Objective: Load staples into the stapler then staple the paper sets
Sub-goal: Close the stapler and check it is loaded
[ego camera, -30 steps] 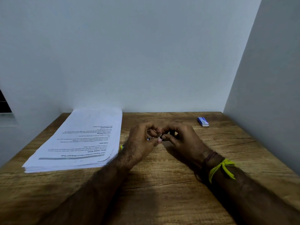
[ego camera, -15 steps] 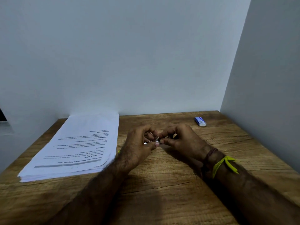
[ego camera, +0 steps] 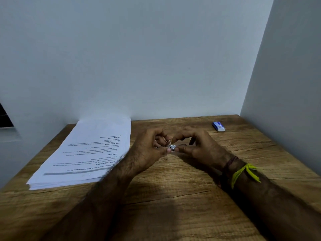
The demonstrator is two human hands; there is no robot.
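Observation:
Both hands meet over the middle of the wooden table [ego camera: 173, 197]. Between them is a small silver stapler [ego camera: 172, 147], mostly hidden by fingers. My left hand [ego camera: 147, 150] curls round its left end, thumb tip against the metal. My right hand [ego camera: 196, 146] pinches the right end between thumb and forefinger. A thin metal part sticks up between the fingers. A thick stack of printed white paper [ego camera: 86, 152] lies on the left of the table. A small blue staple box [ego camera: 218, 126] sits at the far right.
White walls close the table at the back and on the right. A yellow thread and a dark band circle my right wrist [ego camera: 243, 173]. A dark window edge [ego camera: 4, 117] shows at the far left.
The hands keep the same hold on the stapler, with only small finger shifts. The view has tilted slightly, so everything sits a little lower in the frame.

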